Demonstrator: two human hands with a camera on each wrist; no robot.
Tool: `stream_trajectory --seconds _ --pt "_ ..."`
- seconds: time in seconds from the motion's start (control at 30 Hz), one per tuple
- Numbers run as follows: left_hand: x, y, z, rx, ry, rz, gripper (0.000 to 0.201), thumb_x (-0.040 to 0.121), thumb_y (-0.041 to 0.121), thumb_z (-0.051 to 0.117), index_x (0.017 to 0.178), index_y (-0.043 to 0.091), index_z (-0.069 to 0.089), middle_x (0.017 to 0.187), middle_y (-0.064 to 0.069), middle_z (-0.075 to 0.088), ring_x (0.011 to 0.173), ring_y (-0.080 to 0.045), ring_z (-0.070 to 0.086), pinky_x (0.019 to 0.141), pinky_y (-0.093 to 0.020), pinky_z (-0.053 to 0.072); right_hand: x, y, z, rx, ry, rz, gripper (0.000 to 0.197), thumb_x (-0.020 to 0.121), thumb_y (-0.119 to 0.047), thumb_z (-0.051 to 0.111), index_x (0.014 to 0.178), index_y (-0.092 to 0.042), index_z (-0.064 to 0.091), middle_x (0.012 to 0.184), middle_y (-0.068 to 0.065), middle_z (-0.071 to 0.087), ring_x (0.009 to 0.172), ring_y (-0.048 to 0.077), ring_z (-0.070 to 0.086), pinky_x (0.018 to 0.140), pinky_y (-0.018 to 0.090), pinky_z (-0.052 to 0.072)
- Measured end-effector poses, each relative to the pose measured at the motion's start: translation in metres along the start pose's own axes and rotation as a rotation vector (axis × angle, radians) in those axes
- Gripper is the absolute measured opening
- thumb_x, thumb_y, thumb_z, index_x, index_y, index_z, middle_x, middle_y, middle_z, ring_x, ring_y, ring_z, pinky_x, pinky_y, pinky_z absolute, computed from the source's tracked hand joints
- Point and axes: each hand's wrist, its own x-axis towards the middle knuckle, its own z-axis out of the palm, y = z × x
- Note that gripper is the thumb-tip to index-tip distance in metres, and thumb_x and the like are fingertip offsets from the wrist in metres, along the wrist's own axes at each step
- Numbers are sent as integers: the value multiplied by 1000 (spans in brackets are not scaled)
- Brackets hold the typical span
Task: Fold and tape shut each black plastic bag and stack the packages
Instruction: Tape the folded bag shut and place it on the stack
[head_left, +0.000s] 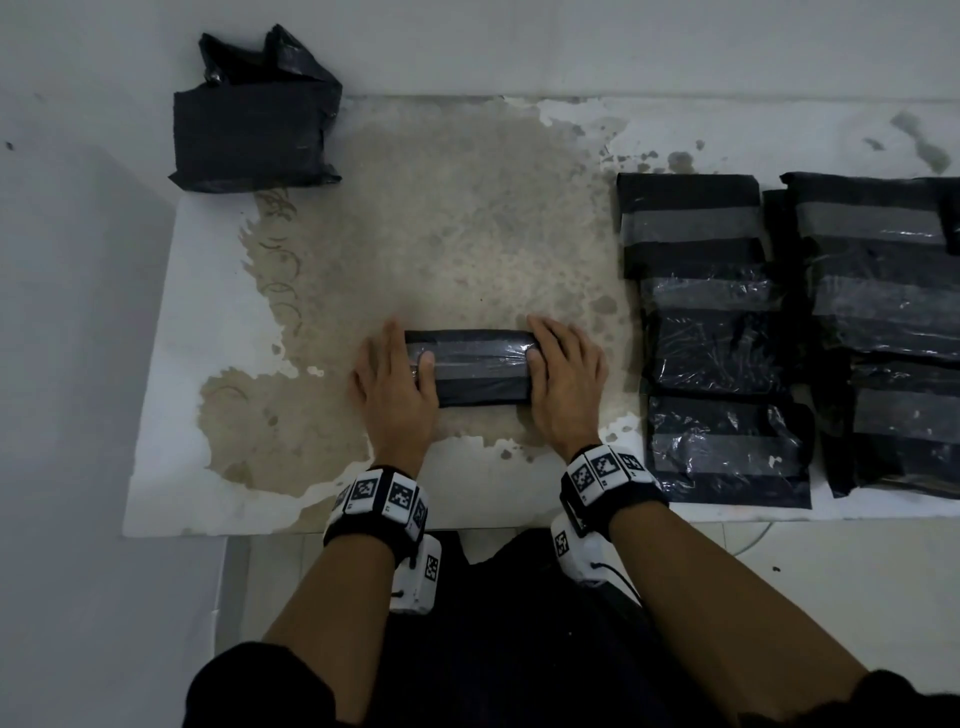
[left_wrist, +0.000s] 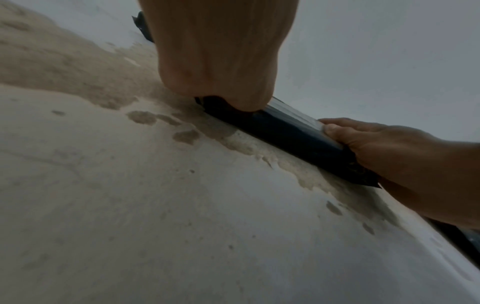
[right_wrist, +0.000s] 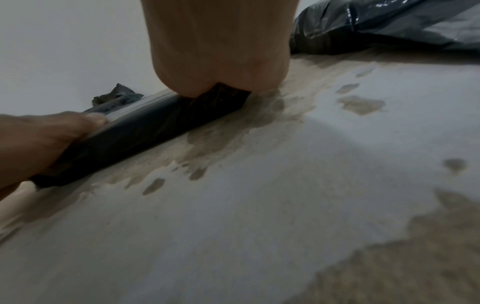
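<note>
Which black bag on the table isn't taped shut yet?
The bag at the far left corner: its crumpled top stands open, no tape band showing. The package between both hands and the right-side packages carry tape.

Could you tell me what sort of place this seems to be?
Probably a makeshift packing station in a plain room: a worn white table against a bare wall, with rows of taped packages at the right.

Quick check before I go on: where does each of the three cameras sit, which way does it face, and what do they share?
Head: above, facing down at the table; both forearms, left hand and right hand hold the package by its ends.
Left wrist: low, looking along the left hand rightward; right hand opposite.
Right wrist: low, looking leftward along the right hand; left hand opposite.
Shared: all three show the package.
</note>
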Motion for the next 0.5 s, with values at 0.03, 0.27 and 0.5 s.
stream_trajectory --seconds 0.03,0.27,0.5 --pt "0 -3 0 -23 -6 -12 63 105 48 24 158 15 26 159 -11 36 151 -35 19 121 -55 11 1 3 -3 -4 -16 -9 46 107 -38 30 149 -31 47 150 -4 50 144 29 35 117 53 24" --pt "0 -8 2 -70 0 -67 65 104 42 13 158 8 25 166 -10 21 155 -34 2 122 -56 -9 1 5 -8 82 -84 27 49 108 -32 24 154 -27 40 159 -5 41 152 23 26 123 51 14" --pt "4 -1 -2 -115 5 -180 48 110 29 23 152 17 42 166 -2 22 155 -32 1 123 -49 -12 2 5 -11 140 -73 54 48 107 -27 25 152 -24 44 156 -2 46 150 24 31 122 54 16"
